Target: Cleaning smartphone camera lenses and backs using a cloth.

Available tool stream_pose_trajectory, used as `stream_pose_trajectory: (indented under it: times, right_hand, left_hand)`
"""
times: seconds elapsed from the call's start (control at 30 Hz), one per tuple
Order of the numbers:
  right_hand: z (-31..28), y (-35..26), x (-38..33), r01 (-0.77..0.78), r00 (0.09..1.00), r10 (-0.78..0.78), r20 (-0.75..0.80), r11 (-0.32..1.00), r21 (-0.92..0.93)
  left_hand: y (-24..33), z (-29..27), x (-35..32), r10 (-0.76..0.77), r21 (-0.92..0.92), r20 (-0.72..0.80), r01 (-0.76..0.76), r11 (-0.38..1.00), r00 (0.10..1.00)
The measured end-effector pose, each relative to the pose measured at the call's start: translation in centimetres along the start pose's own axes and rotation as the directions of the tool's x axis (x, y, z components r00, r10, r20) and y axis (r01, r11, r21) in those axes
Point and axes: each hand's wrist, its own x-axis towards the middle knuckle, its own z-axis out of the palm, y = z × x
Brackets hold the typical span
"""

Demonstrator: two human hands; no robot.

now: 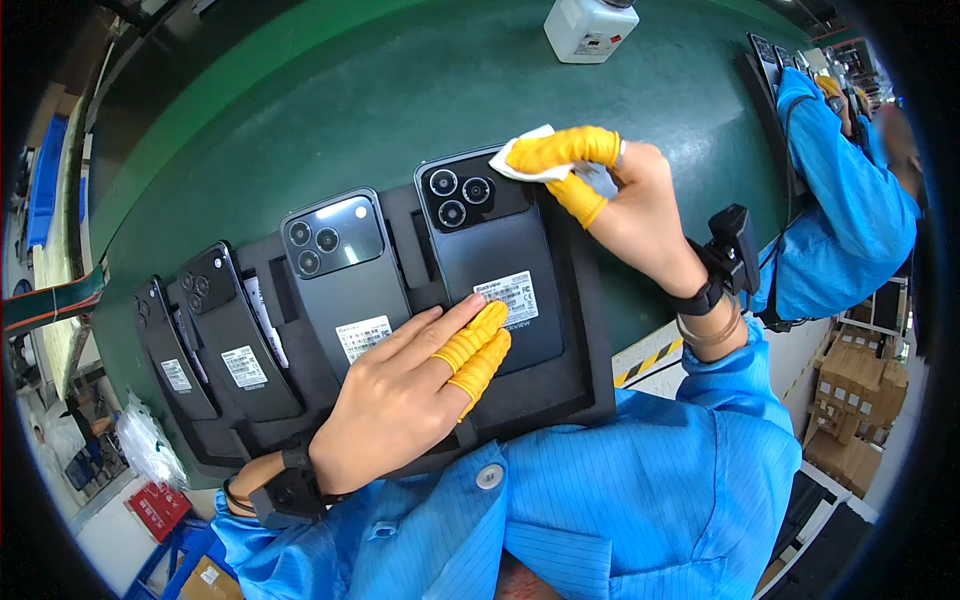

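Note:
A dark smartphone (475, 255) lies back up in the rightmost slot of a black foam tray (540, 410). My right hand (625, 190), with yellow finger cots on, pinches a white wiping cloth (522, 158) against the phone's top right corner, beside the camera block. Lying flat, my left hand (410, 385) rests its fingertips on the phone's lower back, at the edge of a white label (515, 298); two of its fingers wear yellow cots. Left of it are a grey phone (340, 250) and two more dark phones (235, 320) (165, 345), all back up.
A white plastic bottle (590, 28) stands at the far side of the green table (400, 90). Clear plastic bags (150, 440) lie at the left edge. A co-worker's blue sleeve (840, 180) is at the right, with cardboard boxes (855, 390) below.

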Motion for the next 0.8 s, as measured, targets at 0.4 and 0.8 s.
stream_pose_trajectory:
  times: [0.4, 0.8]
  right_hand:
    - [-0.8, -0.5, -0.6, -0.037, 0.998, 0.042, -0.056, 0.995, 0.098]
    - [1.3, 0.3, 0.3, 0.533, 0.817, -0.479, 0.322, 0.839, -0.105]
  left_hand:
    - [0.0, 0.0, 0.0, 0.005, -0.02, -0.037, -0.006, 1.0, 0.999]
    - [0.1, 0.1, 0.0, -0.009, -0.011, -0.038, 0.008, 1.0, 0.999]
